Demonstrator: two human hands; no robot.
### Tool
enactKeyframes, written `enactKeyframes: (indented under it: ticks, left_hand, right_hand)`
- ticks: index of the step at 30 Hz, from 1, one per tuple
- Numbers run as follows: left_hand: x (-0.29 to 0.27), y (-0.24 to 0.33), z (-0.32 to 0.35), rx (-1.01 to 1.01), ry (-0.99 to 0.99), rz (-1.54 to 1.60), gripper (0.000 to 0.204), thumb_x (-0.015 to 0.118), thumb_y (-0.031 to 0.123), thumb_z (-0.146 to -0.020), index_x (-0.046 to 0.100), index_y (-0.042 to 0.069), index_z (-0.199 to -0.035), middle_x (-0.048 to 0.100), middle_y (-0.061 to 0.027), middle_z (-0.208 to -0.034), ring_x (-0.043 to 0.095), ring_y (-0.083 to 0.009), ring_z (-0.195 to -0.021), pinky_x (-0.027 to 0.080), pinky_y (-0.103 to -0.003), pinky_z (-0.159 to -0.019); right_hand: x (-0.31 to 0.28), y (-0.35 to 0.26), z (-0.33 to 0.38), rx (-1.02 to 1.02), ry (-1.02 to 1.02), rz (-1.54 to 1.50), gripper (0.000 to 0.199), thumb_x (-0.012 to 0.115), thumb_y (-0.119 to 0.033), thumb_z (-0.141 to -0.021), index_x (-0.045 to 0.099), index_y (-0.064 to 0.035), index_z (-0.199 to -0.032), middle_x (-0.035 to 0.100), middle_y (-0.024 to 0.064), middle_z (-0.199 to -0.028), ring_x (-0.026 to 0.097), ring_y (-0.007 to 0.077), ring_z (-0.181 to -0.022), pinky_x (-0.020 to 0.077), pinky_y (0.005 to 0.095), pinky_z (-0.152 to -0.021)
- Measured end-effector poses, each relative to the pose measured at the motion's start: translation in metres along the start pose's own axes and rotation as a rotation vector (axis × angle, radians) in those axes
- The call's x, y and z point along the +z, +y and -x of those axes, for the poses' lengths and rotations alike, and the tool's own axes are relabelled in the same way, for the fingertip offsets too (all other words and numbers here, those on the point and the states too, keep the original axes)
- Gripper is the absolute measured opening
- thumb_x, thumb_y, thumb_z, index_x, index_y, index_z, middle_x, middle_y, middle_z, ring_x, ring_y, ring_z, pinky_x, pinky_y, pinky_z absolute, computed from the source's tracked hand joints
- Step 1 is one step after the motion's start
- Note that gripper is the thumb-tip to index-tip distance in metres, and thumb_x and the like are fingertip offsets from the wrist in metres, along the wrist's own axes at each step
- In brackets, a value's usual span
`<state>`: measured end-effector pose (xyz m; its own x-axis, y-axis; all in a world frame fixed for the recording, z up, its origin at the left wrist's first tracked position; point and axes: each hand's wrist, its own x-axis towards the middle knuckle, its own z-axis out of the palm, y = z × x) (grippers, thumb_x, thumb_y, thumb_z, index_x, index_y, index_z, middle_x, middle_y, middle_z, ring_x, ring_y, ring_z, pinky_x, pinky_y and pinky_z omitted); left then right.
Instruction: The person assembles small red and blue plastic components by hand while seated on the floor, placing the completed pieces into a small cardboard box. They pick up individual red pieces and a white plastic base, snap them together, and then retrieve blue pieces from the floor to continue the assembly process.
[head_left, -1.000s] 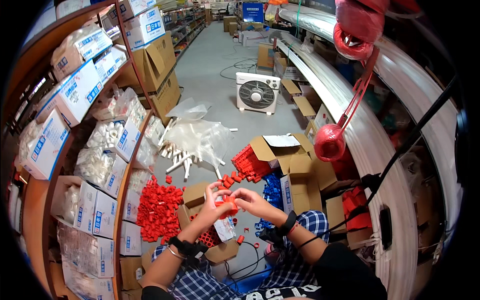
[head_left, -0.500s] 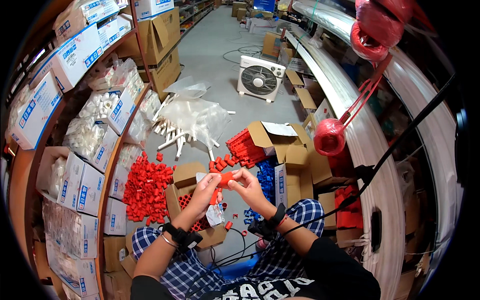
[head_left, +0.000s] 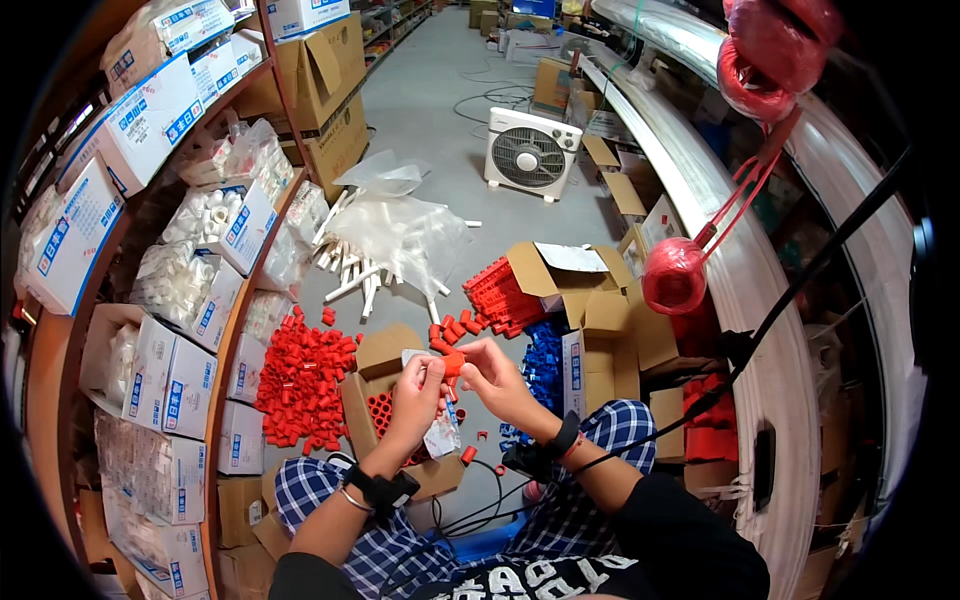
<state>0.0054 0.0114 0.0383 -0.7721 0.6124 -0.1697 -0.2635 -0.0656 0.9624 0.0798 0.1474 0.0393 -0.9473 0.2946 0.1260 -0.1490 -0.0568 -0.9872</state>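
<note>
White cartons (head_left: 150, 112) at your left carry blue printing; your shirt (head_left: 640, 580) bears pale lettering. Your left hand (head_left: 415, 397) and right hand (head_left: 500, 385) pinch a red fitting (head_left: 454, 364) near the open box (head_left: 388, 348); the left, its fingers raised a second ago, now curls

Wearer: black short-sleeved tee (head_left: 695, 540), navy-and-white plaid bottoms (head_left: 618, 427), modules on both wrists.
Tee: chunky white lettering (head_left: 548, 576) across chest. Left: black wrist strap (head_left: 362, 483), boxy black module (head_left: 394, 491), thin silver-coloured bangle (head_left: 354, 499) elbow side. Right: black wrist band (head_left: 566, 431), dark module (head_left: 525, 460), thin red cord (head_left: 574, 449) elbow side. Black cables (head_left: 470, 527) near lap, terminations unclear.
</note>
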Motion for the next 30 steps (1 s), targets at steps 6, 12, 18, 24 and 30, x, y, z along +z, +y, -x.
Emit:
enactKeyframes:
  ticks: [6, 12, 18, 24, 30]
  left_hand:
    - [0.007, 0.002, -0.003, 0.098, 0.023, -0.108, 0.03, 0.05, 0.033, -0.095, 0.05, 0.004, -0.097, 0.055, -0.0014, -0.071, 0.049, -0.0048, -0.053, 0.038, -0.018, -0.047]
    - [0.012, -0.001, -0.008, 0.112, 0.087, -0.209, 0.038, 0.04, 0.038, -0.097, 0.055, 0.003, -0.088, 0.053, -0.0028, -0.061, 0.051, -0.0076, -0.05, 0.039, -0.021, -0.045]
    - [0.005, -0.012, -0.013, -0.193, 0.025, 0.0, 0.051, 0.029, 0.047, -0.096, 0.055, 0.006, -0.082, 0.054, -0.0046, -0.06, 0.049, -0.013, -0.045, 0.04, -0.026, -0.04]
    - [0.015, 0.001, -0.01, -0.25, -0.034, 0.063, 0.054, 0.031, 0.052, -0.094, 0.057, 0.006, -0.08, 0.055, -0.0042, -0.06, 0.05, -0.0126, -0.046, 0.039, -0.025, -0.042]
    - [0.006, 0.001, -0.008, -0.08, 0.022, -0.128, 0.053, 0.031, 0.046, -0.096, 0.061, 0.002, -0.088, 0.055, -0.0039, -0.059, 0.047, -0.0102, -0.044, 0.038, -0.024, -0.04]
  right_hand:
    - [-0.008, 0.002, -0.005, 0.086, -0.024, -0.117, 0.017, 0.052, -0.014, -0.094, 0.043, -0.0041, -0.105, 0.052, 0.001, -0.093, 0.051, 0.0057, -0.078, 0.044, 0.0221, -0.067]
    - [-0.004, 0.001, -0.007, -0.056, -0.009, 0.0, 0.017, 0.053, -0.015, -0.094, 0.044, -0.0041, -0.101, 0.051, -0.0002, -0.086, 0.05, 0.0047, -0.075, 0.0416, 0.0212, -0.061]
    - [0.001, -0.013, -0.001, -0.132, -0.108, 0.302, 0.021, 0.053, -0.015, -0.093, 0.044, -0.0018, -0.107, 0.058, 0.0057, -0.082, 0.057, 0.0095, -0.071, 0.0462, 0.0241, -0.064]
    - [-0.009, -0.019, 0.0, -0.075, -0.065, 0.408, 0.024, 0.053, -0.022, -0.092, 0.044, -0.0035, -0.105, 0.063, 0.0124, -0.078, 0.065, 0.0232, -0.072, 0.0489, 0.0323, -0.061]
    - [-0.009, -0.016, -0.005, -0.5, 0.018, 0.921, 0.031, 0.054, -0.036, -0.088, 0.049, -0.0048, -0.085, 0.054, 0.013, -0.069, 0.056, 0.0318, -0.064, 0.0428, 0.04, -0.054]
